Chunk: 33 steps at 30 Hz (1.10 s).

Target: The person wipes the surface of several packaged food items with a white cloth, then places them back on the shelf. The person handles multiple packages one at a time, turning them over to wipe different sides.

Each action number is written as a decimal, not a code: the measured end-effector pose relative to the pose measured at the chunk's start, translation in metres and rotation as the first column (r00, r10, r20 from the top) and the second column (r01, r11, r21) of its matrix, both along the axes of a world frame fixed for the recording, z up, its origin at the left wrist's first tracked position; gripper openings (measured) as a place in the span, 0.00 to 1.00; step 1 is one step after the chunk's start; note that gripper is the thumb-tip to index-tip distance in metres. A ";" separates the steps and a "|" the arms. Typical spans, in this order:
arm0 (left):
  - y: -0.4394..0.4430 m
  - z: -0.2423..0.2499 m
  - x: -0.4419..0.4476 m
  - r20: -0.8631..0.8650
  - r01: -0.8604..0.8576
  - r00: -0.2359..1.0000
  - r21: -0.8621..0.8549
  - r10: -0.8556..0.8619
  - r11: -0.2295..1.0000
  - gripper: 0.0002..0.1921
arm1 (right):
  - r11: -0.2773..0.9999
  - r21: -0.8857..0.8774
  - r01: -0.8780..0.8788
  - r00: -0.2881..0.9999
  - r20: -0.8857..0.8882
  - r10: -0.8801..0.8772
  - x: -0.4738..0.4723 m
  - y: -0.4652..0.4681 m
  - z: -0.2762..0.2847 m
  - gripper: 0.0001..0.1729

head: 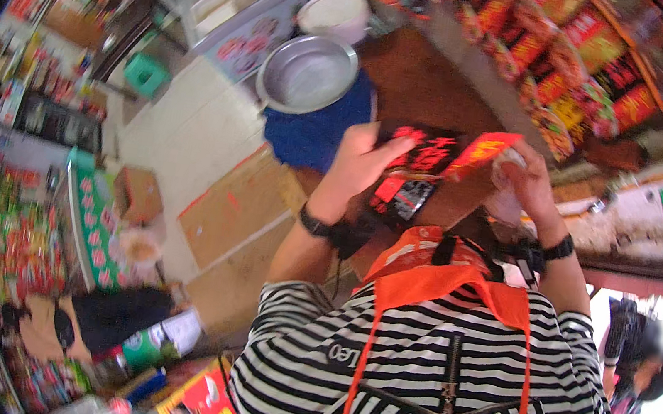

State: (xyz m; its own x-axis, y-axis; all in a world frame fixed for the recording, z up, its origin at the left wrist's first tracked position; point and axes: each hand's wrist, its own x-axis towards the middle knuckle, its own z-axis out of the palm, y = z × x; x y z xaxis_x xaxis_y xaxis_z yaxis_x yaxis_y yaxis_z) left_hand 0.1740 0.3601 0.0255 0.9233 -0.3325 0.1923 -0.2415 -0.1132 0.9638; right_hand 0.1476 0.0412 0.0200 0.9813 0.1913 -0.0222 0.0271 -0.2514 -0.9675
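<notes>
My left hand (366,155) grips a black packet (439,150) with red lettering, the thumb lying across its face. Just below it shows a black, red and silver packet part (405,198); I cannot tell whether it is a separate packet. A red packet (484,153) with yellow lettering is pinched in my right hand (530,180). Against the right palm is a whitish, translucent item (506,181), too blurred to name. Both hands are in front of my orange apron (453,286), above a brown surface (423,81).
Beyond my left hand, a metal basin (308,72) stands on blue cloth (309,135), beside a white tub (338,13). Packaged goods (564,62) fill a rack at upper right. Flattened cardboard (237,207) covers floor at left. People (127,324) are at lower left and outside (634,341).
</notes>
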 end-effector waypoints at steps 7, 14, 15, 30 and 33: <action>-0.013 -0.028 0.041 -0.244 -0.056 0.970 -0.264 -0.011 0.963 0.08 | 0.926 0.106 -0.362 0.882 -0.282 0.378 0.033 0.012 -0.011 0.22; -0.056 -0.084 0.137 -0.403 -0.156 0.907 -0.593 -0.123 0.790 0.08 | 0.863 -0.490 -0.123 0.901 0.310 0.304 0.116 -0.008 -0.040 0.15; -0.062 -0.092 0.156 -0.411 -0.145 0.899 -0.607 -0.152 0.782 0.08 | 0.871 -0.485 -0.084 0.913 0.312 0.262 0.125 -0.012 -0.046 0.16; -0.255 -0.142 0.420 -0.541 -0.198 0.751 -0.732 -0.379 0.652 0.17 | 0.579 -0.643 0.502 0.854 0.263 -0.449 0.239 -0.114 -0.142 0.25; -0.297 -0.141 0.457 -0.560 -0.299 0.708 -0.790 -0.431 0.535 0.17 | 0.540 -0.744 0.394 0.912 0.242 -0.332 0.260 -0.130 -0.160 0.21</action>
